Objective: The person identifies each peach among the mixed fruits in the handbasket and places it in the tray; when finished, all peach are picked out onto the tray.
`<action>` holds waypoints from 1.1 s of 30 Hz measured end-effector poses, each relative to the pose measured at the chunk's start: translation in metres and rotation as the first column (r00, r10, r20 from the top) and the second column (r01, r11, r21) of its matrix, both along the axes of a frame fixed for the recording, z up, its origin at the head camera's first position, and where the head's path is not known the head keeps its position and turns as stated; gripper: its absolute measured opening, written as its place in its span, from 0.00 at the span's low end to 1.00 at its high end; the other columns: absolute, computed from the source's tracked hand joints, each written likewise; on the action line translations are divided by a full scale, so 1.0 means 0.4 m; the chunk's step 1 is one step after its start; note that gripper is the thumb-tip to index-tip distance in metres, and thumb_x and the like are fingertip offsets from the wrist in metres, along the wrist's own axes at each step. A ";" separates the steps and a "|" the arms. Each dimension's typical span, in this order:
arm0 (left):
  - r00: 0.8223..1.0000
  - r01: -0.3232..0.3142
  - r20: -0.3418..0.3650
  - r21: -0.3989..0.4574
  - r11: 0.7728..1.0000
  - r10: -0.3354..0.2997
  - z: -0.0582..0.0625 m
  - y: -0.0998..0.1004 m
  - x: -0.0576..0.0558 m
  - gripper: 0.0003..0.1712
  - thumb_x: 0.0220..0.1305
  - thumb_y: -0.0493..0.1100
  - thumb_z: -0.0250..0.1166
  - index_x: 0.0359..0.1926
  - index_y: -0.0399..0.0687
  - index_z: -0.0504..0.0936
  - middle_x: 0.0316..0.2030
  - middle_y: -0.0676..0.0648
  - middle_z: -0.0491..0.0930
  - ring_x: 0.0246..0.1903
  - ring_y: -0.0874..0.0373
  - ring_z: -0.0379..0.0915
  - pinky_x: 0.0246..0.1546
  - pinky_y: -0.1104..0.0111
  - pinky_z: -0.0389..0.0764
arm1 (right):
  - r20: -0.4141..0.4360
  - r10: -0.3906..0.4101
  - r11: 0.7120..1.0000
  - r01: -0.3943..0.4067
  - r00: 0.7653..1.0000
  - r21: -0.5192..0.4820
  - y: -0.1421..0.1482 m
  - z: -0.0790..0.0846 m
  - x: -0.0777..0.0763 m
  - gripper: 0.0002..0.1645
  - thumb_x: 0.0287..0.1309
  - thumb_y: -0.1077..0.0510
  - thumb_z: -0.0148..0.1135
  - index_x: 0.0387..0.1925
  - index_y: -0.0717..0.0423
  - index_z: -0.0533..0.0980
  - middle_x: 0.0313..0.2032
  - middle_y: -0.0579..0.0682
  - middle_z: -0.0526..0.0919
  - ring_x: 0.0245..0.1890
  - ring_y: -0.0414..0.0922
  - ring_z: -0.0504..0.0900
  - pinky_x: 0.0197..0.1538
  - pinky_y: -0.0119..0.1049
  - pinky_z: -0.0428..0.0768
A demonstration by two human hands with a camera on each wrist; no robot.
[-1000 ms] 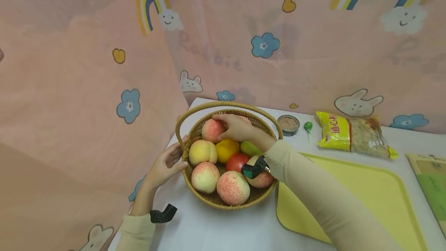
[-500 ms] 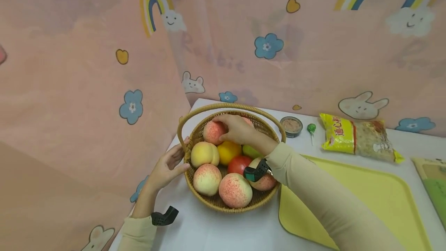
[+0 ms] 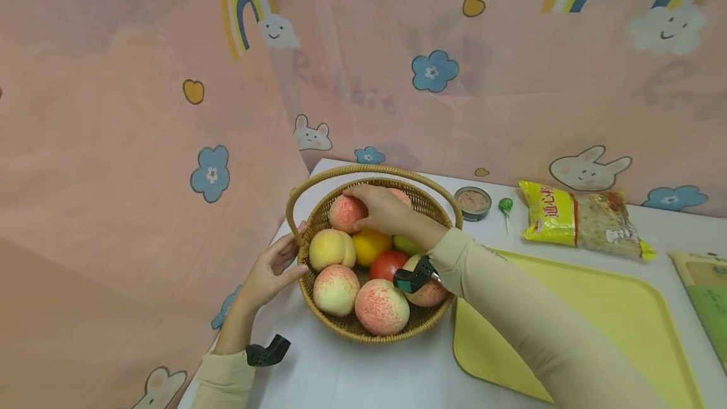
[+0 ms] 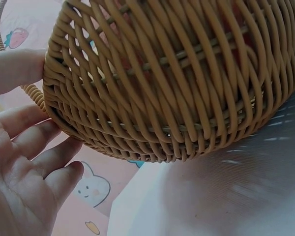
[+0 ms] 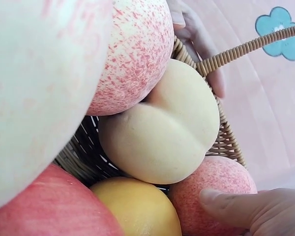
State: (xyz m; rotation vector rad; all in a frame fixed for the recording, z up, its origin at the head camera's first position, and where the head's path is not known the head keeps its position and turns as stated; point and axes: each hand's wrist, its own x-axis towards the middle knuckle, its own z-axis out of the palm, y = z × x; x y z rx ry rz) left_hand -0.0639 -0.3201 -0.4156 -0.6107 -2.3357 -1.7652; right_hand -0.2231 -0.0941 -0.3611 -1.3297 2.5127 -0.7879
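Note:
A wicker basket [image 3: 392,339] with an arched handle stands on the table, full of fruit. My left hand [image 3: 269,276] holds its left side near the handle's foot. In the left wrist view, thumb and fingers [image 4: 59,152] lie at the woven edge. Inside the basket, my right hand [image 3: 382,210] grips a red-pink peach [image 3: 342,213] at the back left. The right wrist view shows the thumb on that peach [image 5: 206,206]. Around it lie a yellow peach [image 3: 331,250], a yellow-orange fruit [image 3: 372,247], a red fruit [image 3: 387,266], a green fruit and several speckled peaches [image 3: 382,308].
A yellow tray [image 3: 591,308] lies right of the basket, partly under my right sleeve. Behind it are an open tin [image 3: 473,202], a green lollipop [image 3: 505,206] and a yellow snack bag [image 3: 585,219]. A green-and-tan flat item [image 3: 704,295] lies far right. Patterned cloth hangs behind the table.
The head view shifts slightly. Both hands keep their places, the left at the basket's side and the right on the peach.

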 end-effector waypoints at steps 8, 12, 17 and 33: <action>1.000 -0.017 0.022 -0.001 1.000 0.017 0.006 0.002 0.002 0.37 0.59 0.24 0.58 0.68 0.27 0.56 0.70 0.28 0.50 0.69 0.50 0.54 0.66 0.77 0.61 | -0.021 0.020 1.000 -0.020 1.000 -0.013 -0.002 -0.001 -0.001 0.38 0.49 0.61 0.70 0.63 0.62 0.66 0.61 0.59 0.72 0.61 0.54 0.71 0.65 0.46 0.71; 0.999 -0.023 0.030 -0.004 1.000 0.023 0.008 0.004 0.001 0.37 0.59 0.25 0.59 0.69 0.29 0.56 0.70 0.29 0.51 0.69 0.48 0.53 0.66 0.77 0.61 | -0.045 0.017 1.000 -0.018 0.999 -0.019 -0.005 -0.002 -0.003 0.38 0.48 0.60 0.71 0.61 0.62 0.68 0.60 0.58 0.73 0.61 0.53 0.71 0.65 0.45 0.71; 1.000 -0.018 0.021 0.004 1.000 0.018 0.006 0.003 0.001 0.37 0.59 0.24 0.59 0.68 0.28 0.56 0.70 0.29 0.51 0.69 0.57 0.55 0.66 0.76 0.62 | -0.044 0.005 0.998 -0.007 0.999 -0.060 -0.005 -0.004 -0.004 0.37 0.45 0.59 0.74 0.59 0.61 0.71 0.59 0.57 0.75 0.60 0.52 0.72 0.64 0.44 0.71; 1.000 0.002 -0.003 0.021 1.000 -0.002 -0.002 0.003 0.000 0.36 0.59 0.23 0.58 0.68 0.26 0.56 0.69 0.26 0.51 0.67 0.66 0.57 0.66 0.76 0.61 | 0.020 -0.060 0.980 0.062 0.998 -0.191 0.003 -0.004 -0.008 0.37 0.42 0.54 0.74 0.57 0.57 0.73 0.54 0.53 0.77 0.55 0.49 0.74 0.57 0.43 0.77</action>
